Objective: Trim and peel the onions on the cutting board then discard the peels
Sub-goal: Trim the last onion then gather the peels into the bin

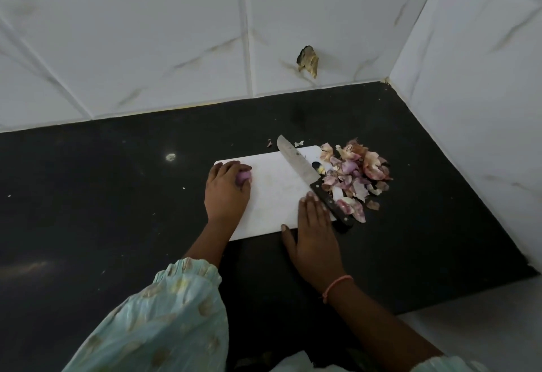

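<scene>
Single head view: worn high, aimed forward and down over the bench [117,210]; near range. Cutting board [272,195] centred; tiled wall corner [390,78] seen toward 1 o'clock.

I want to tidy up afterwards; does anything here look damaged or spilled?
Yes. The white marble-look wall tile has a ragged brownish hole above the black counter. Purple onion peels spill off the white cutting board onto it.

The left hand [227,192] is gripping a peeled onion [244,177] on the cutting board [275,189]; the right hand [315,233] is lying flat beside the knife [311,176], peels [356,172] heaped alongside
</scene>
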Tool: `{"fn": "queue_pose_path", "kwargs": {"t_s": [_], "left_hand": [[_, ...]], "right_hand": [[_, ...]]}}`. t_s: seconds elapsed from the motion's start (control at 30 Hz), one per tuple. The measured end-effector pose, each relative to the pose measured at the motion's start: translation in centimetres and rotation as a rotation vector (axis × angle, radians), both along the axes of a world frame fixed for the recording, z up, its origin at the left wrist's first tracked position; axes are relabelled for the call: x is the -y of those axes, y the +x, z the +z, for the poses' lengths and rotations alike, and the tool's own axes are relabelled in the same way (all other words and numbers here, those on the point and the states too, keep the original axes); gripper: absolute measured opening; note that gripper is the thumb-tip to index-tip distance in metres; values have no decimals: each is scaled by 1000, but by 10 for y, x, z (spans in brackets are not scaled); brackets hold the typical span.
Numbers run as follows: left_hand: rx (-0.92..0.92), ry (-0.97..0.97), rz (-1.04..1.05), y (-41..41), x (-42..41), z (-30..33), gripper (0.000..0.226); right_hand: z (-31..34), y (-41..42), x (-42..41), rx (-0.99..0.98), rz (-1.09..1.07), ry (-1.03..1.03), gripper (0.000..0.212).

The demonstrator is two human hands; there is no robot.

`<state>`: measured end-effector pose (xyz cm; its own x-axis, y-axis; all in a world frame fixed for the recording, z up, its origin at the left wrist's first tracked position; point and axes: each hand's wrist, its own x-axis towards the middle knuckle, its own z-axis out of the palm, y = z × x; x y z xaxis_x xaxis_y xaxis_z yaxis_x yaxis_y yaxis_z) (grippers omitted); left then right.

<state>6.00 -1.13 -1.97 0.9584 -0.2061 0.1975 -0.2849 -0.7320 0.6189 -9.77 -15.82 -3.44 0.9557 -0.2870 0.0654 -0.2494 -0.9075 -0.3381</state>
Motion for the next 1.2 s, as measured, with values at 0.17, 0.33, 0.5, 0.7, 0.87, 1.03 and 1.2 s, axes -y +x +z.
{"fn": "queue_pose_path", "kwargs": {"t_s": [0.17, 0.33, 0.5, 0.7, 0.87, 1.03, 1.2], "left_hand": [[8, 26, -11, -1, 0, 3, 22], [-29, 190, -9, -2, 2, 12, 21], [-65, 328, 12, -5, 11, 23, 26], [49, 210, -632, -40, 94, 25, 50], [3, 205, -708, -44, 115, -7, 49], [36, 118, -666, -41, 115, -12, 53], [41, 127, -567, -45, 119, -12, 54]], "right_hand": [[2, 12, -22, 2, 269, -13, 69], [-3, -2, -5, -12, 122, -63, 74], [10, -16, 8, 51, -33, -21, 74], [-2, -30, 14, 14, 343, -67, 62], [0, -40, 47, -12, 372, -162, 59], [1, -56, 84, 32, 126, -148, 59], [6, -57, 115, 322, -60, -63, 27]]}}
